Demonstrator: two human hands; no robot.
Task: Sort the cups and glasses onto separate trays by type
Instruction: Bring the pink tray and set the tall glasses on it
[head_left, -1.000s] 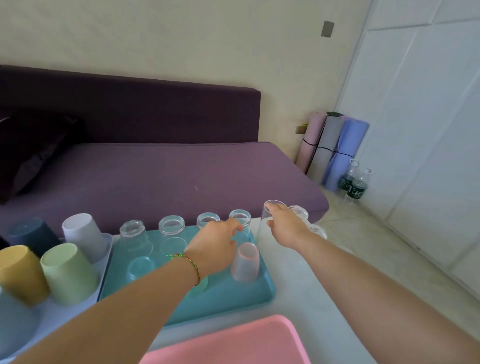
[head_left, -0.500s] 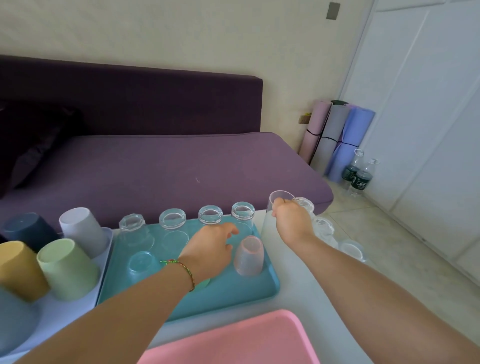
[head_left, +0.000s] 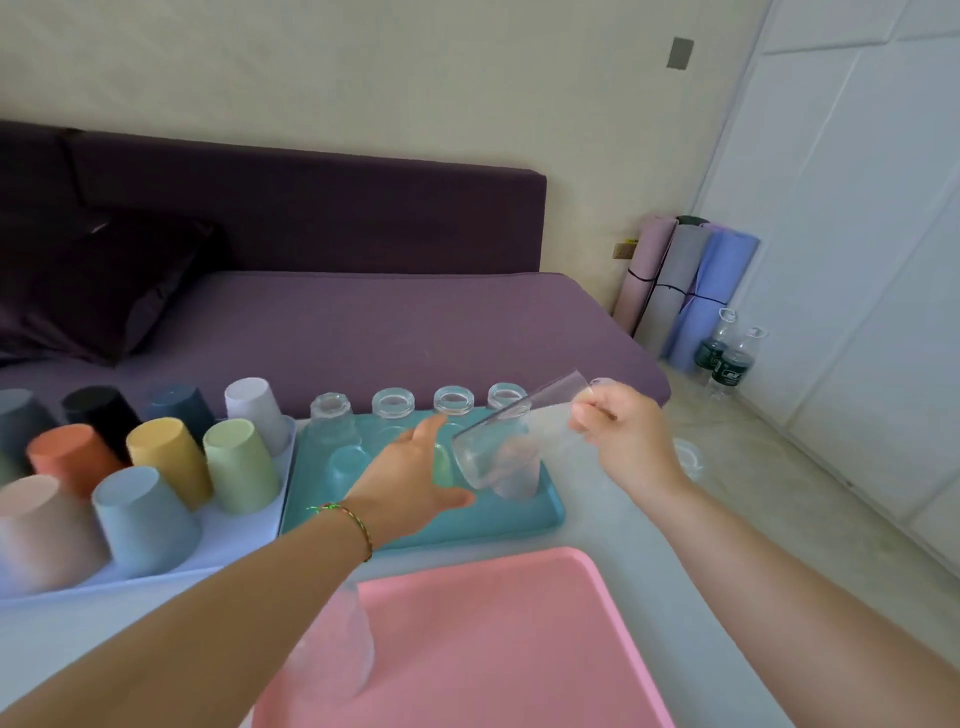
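Landmark for all positions: teal tray (head_left: 524, 514) on white table (head_left: 597, 540).

Right hand (head_left: 631, 441): above the tray's far right corner, fingers curled, pinching one end of a tall clear glass (head_left: 511, 434). Glass off the surface, steeply tilted, free end sloping down and left over the tray's right half. Mouth end versus base end: not determinable.

Left hand (head_left: 410, 483): over the tray's middle, fingers straight and loosely spread, thumb out, holding nothing. Fingertips close to the tilted glass; contact not determinable. Green cord bracelet (head_left: 347, 519) at the wrist.

On the tray, along the far edge: row of four short clear glasses (head_left: 393, 402), upside down, evenly spaced. Nearer in: small bluish glass (head_left: 347, 462) left of the left hand; frosted pinkish cup (head_left: 517, 480), upside down, near the right corner, seen through the held glass.

Left of the tray, just beside it: white tray (head_left: 234, 538) carrying coloured plastic cups (head_left: 241, 462), upside down in rows: green, yellow, orange, blue, pink, white, dark teal, black.

Nearer than the tray: pink tray (head_left: 493, 639), with a translucent cup (head_left: 332, 654) at its left rim, blurred.

Right of the tray, past the right hand: another clear glass (head_left: 688, 460) on the table.

Beyond the tray: purple sofa (head_left: 363, 332). Beyond and far to the right: rolled mats (head_left: 685, 291) and two water bottles (head_left: 727, 358) on the floor.
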